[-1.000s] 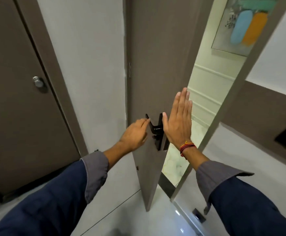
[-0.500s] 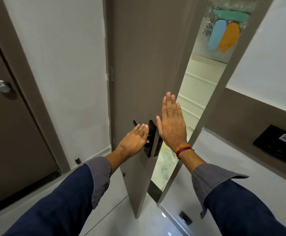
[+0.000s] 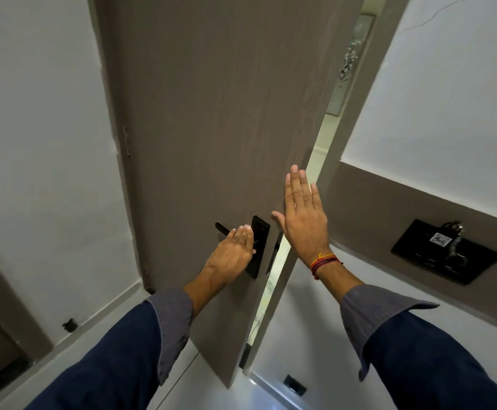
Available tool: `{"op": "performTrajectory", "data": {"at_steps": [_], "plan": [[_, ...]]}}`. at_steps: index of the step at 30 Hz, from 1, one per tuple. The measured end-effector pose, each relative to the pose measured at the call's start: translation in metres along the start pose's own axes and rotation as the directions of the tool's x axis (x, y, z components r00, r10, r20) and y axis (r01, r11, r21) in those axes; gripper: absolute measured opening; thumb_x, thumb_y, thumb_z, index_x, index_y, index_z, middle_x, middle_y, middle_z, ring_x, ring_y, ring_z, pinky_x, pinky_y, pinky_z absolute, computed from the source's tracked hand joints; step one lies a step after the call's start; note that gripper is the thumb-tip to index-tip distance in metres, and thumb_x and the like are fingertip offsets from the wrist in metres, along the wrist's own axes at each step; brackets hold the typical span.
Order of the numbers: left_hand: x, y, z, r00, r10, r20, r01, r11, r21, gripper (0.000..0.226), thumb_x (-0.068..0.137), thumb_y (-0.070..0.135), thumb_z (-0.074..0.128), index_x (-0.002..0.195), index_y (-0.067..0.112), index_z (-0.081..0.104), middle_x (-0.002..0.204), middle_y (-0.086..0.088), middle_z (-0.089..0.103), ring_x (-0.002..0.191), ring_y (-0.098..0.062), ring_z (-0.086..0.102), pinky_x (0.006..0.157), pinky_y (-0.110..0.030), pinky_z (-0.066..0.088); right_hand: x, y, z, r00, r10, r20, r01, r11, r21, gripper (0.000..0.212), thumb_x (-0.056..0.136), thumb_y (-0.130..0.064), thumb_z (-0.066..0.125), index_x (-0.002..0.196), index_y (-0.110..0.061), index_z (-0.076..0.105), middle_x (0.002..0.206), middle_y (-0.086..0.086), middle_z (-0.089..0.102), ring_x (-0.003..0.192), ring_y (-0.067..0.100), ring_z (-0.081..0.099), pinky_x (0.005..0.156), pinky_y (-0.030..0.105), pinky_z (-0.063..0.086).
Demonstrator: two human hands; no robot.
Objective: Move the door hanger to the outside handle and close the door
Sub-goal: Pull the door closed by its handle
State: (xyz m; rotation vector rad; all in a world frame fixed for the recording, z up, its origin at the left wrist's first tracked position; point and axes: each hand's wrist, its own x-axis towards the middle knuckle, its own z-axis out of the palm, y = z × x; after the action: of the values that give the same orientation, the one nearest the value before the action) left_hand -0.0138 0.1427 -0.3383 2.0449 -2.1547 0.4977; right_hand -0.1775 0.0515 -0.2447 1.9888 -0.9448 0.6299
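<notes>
Fingers on the left hand (image 3: 232, 255) lie loosely curled over the black lever handle (image 3: 223, 229), more resting than clamped; a full wrap isn't visible, so read it as a light hold to steer the door (image 3: 220, 119) and work the latch. Right hand (image 3: 302, 220) is flat, fingers straight and together, thumb spread, gripping nothing. It sits at the door's free edge just above the black lock plate (image 3: 259, 247); whether the palm actually touches the panel I can't tell. That placement fits a push/guide role: palm near the latch edge gives the most leverage, and keeps fingers on the face instead of in the gap. Door is nearly shut, with a narrow bright slit left between its edge and the door frame (image 3: 345, 137). Door hanger isn't visible anywhere on this side; judging by that, it's likely already on the outside handle, which is hidden behind the panel. Step in hand looks like the final close. Main risk: right fingertips near the closing edge, and the latch not catching if the lever isn't released cleanly.
</notes>
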Motion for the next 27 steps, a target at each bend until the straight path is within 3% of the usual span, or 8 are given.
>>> {"op": "performTrajectory", "data": {"at_steps": [3,7,11,14,23,27], "plan": [[0.025,0.007,0.010,1.000,-0.009,-0.005,0.009,1.000,-0.007,0.055,0.110,0.018,0.031,0.153,-0.011,0.014,0.159,-0.032,0.028,0.149,-0.040,0.029,0.125,-0.047,0.026,0.007,0.020,0.013,1.000,-0.008,0.017,0.009,0.996,-0.094,0.096,0.102,-0.062,0.050,0.166,0.000,0.016,0.172,0.019,-0.002,0.161,0.030,0.006,0.131,0.044,0.011],[0.061,0.013,0.019,1.000,0.005,0.024,-0.006,1.000,0.016,0.058,0.109,0.015,0.040,0.152,-0.013,0.014,0.158,-0.033,0.029,0.148,-0.040,0.032,0.124,-0.046,0.029,0.020,0.042,0.029,0.998,0.024,0.059,-0.016,0.990,-0.141,0.106,0.096,-0.070,0.052,0.167,-0.001,0.015,0.175,0.017,0.003,0.161,0.029,0.002,0.132,0.045,0.010],[0.085,0.016,0.028,0.999,0.009,0.046,-0.010,0.999,0.033,0.065,0.104,0.012,0.053,0.150,-0.017,0.017,0.153,-0.036,0.035,0.143,-0.042,0.040,0.120,-0.046,0.036,0.031,0.054,0.039,0.994,0.070,0.086,-0.057,0.988,-0.141,0.111,0.094,-0.071,0.054,0.168,-0.001,0.008,0.177,0.018,0.006,0.163,0.029,-0.001,0.133,0.047,0.007],[0.097,0.018,0.033,0.998,-0.002,0.055,0.001,1.000,0.010,0.066,0.102,0.013,0.057,0.148,-0.017,0.020,0.150,-0.037,0.040,0.138,-0.042,0.047,0.117,-0.044,0.039,0.035,0.052,0.044,0.991,0.088,0.106,-0.062,0.972,-0.227,0.112,0.095,-0.070,0.052,0.167,0.001,0.005,0.176,0.020,0.007,0.165,0.032,0.007,0.133,0.047,0.005],[0.126,0.023,0.044,0.996,-0.015,0.087,0.020,0.998,-0.065,0.063,0.104,0.010,0.050,0.148,-0.019,0.016,0.152,-0.040,0.034,0.141,-0.045,0.042,0.118,-0.048,0.039,0.051,0.043,0.053,0.986,0.089,0.139,-0.017,0.894,-0.448,0.093,0.104,-0.058,0.043,0.166,0.005,0.013,0.175,0.023,0.011,0.165,0.033,0.013,0.131,0.047,0.000],[0.133,0.025,0.052,0.997,-0.012,0.074,0.016,0.998,-0.057,0.064,0.106,0.016,0.048,0.149,-0.018,0.014,0.154,-0.039,0.031,0.144,-0.045,0.037,0.120,-0.049,0.035,0.056,0.044,0.060,0.985,0.073,0.158,0.016,0.867,-0.499,0.089,0.104,-0.051,0.047,0.164,0.008,0.019,0.174,0.025,0.014,0.164,0.034,0.016,0.132,0.050,0.007]]}}
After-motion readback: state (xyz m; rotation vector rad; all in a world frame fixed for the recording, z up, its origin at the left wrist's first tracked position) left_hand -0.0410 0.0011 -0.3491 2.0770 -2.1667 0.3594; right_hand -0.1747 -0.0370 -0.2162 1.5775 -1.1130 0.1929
